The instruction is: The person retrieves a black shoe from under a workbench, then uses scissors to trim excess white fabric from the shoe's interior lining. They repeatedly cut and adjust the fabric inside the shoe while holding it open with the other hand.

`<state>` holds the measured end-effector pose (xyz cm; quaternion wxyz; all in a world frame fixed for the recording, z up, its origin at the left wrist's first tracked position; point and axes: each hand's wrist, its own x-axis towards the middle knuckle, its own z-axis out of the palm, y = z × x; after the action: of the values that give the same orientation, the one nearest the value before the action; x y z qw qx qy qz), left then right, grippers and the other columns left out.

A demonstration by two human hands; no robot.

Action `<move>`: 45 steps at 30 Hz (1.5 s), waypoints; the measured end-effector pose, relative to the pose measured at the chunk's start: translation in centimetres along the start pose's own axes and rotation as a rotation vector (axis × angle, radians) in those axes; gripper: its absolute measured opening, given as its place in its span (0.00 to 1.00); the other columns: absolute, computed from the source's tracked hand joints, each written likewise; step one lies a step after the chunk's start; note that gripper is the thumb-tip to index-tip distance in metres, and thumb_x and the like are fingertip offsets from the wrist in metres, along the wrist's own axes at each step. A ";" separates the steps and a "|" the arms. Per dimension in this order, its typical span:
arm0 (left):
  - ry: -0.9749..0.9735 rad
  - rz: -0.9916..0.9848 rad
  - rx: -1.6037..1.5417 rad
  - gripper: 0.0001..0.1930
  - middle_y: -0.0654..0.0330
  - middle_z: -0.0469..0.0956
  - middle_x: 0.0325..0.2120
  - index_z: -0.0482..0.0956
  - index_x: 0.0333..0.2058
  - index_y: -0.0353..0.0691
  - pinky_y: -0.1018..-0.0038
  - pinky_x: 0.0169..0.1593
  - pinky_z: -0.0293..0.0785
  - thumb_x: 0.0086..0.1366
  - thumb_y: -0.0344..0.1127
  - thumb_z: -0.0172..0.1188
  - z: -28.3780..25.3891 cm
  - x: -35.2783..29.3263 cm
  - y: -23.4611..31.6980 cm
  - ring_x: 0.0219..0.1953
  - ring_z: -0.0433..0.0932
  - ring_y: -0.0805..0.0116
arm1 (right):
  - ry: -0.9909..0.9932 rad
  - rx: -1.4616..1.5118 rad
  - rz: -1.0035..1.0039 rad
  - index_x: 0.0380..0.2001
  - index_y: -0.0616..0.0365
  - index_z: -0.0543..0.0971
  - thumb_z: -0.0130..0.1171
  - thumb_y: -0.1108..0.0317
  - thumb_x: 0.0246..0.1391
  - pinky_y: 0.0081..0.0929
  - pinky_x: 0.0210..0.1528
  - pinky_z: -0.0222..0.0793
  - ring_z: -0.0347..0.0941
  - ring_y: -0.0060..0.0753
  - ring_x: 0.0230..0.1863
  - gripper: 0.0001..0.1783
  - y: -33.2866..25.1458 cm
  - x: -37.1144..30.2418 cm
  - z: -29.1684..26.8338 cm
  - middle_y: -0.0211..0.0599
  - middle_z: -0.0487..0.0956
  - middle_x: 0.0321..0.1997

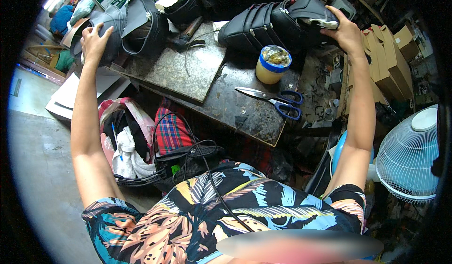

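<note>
While the left hand [94, 43] grips dark-grey uppers [114, 43], the right hand [347, 34] clasps a black stack [263, 26], hands wide apart.

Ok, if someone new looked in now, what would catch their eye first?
Probably the row of black shoe pieces along the far side of the table, with the right hand gripping its right end. The left hand is at more dark shoe pieces at the far left. Next might come the blue-rimmed jar behind the blue-handled scissors, and the big white-caged fan at far right.
</note>
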<state>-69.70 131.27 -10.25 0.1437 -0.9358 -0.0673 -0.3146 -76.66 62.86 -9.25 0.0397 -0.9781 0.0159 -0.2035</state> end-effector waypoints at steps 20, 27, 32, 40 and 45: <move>0.163 -0.012 0.114 0.32 0.61 0.60 0.66 0.66 0.65 0.59 0.29 0.64 0.48 0.69 0.66 0.47 3.5 -2.7 -1.9 0.70 0.57 0.58 | 0.034 0.544 -0.255 0.68 0.42 0.64 0.72 0.68 0.38 0.45 0.66 0.63 0.66 0.45 0.66 0.50 8.6 -3.2 5.5 0.40 0.73 0.63; 0.532 0.193 -0.072 0.27 0.57 0.61 0.63 0.71 0.61 0.57 0.36 0.65 0.49 0.68 0.60 0.54 -1.1 -2.3 3.2 0.69 0.55 0.53 | 0.015 0.215 -0.191 0.52 0.56 0.73 0.68 0.76 0.39 0.41 0.59 0.67 0.74 0.48 0.57 0.31 5.6 -0.7 4.4 0.44 0.79 0.51; 0.462 0.616 -0.383 0.29 0.55 0.66 0.60 0.71 0.60 0.53 0.51 0.68 0.55 0.62 0.51 0.64 -5.3 -5.1 14.6 0.66 0.60 0.52 | 0.431 0.093 -0.545 0.48 0.51 0.74 0.66 0.79 0.42 0.44 0.56 0.67 0.75 0.47 0.49 0.26 2.7 2.8 9.2 0.38 0.80 0.43; -0.377 0.323 -1.086 0.58 0.37 0.65 0.60 0.52 0.71 0.41 0.54 0.62 0.70 0.48 0.61 0.74 -5.9 -10.4 29.8 0.61 0.69 0.41 | 0.090 0.094 -0.423 0.58 0.50 0.74 0.61 0.43 0.50 0.43 0.69 0.52 0.63 0.45 0.66 0.35 3.2 0.8 5.8 0.40 0.74 0.61; -0.220 0.481 -0.996 0.56 0.43 0.70 0.53 0.57 0.70 0.50 0.55 0.59 0.73 0.43 0.40 0.80 -3.0 -10.3 32.2 0.57 0.70 0.42 | -0.038 -0.187 -0.237 0.61 0.42 0.72 0.79 0.54 0.35 0.55 0.69 0.56 0.68 0.44 0.65 0.46 0.7 -3.5 6.0 0.39 0.76 0.61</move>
<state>-72.63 99.40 -21.56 -0.2557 -0.9069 0.2899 -0.1676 -77.51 62.74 -16.25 -0.0757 -0.9763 -0.0814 -0.1857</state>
